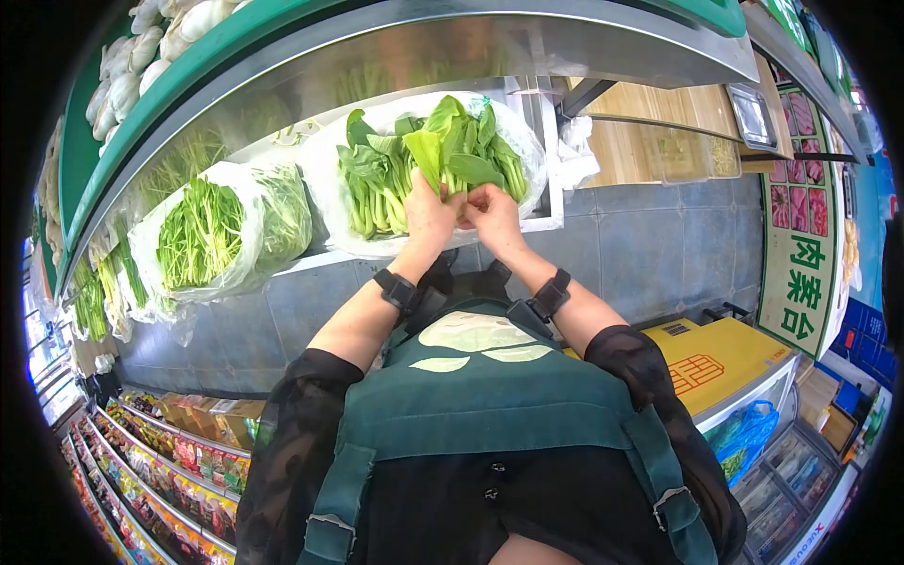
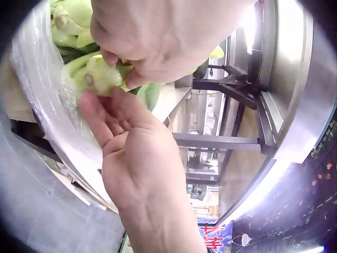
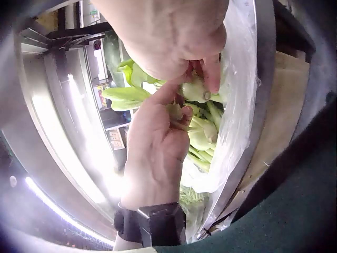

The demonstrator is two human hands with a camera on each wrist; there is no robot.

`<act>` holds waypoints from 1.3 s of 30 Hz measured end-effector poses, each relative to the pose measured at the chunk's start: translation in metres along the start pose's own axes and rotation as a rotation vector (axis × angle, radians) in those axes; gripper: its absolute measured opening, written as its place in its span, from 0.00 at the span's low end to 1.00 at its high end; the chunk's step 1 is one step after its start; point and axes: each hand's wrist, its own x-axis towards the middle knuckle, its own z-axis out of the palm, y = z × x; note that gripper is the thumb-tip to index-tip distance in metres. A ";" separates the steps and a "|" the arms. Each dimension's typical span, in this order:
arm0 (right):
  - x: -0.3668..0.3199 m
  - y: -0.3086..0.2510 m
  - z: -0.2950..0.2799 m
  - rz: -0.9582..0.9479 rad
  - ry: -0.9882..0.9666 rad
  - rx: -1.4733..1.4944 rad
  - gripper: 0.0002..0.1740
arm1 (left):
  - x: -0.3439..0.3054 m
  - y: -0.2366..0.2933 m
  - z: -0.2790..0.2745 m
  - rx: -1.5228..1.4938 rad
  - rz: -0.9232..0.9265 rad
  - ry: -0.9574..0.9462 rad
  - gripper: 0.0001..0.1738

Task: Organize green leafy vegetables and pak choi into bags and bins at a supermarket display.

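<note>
Both my hands meet over a heap of bok choy (image 1: 377, 188) lying in an open clear plastic bag (image 1: 325, 193). In the head view my left hand (image 1: 430, 221) grips one bok choy (image 1: 426, 155) whose leaves stand up from the heap. My right hand (image 1: 494, 218) is right beside it, fingers bent in at the stems. The left wrist view shows the cut root end of the bok choy (image 2: 97, 76) between my left hand (image 2: 163, 37) and my right fingertips (image 2: 95, 108). From the right wrist, my right hand (image 3: 163, 37) pinches near a stem base (image 3: 199, 90).
Bagged thin leafy greens (image 1: 200, 235) lie to the left. A metal shelf edge (image 1: 452, 24) and a green tray of garlic (image 1: 122, 89) overhang the display. Wooden boards (image 1: 650, 132) and a sign (image 1: 800, 245) are on the right. Snack racks (image 1: 179, 461) stand at lower left.
</note>
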 end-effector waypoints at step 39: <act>0.014 -0.025 0.008 0.135 -0.084 0.021 0.18 | -0.008 -0.023 -0.042 -0.813 -0.089 -0.395 0.11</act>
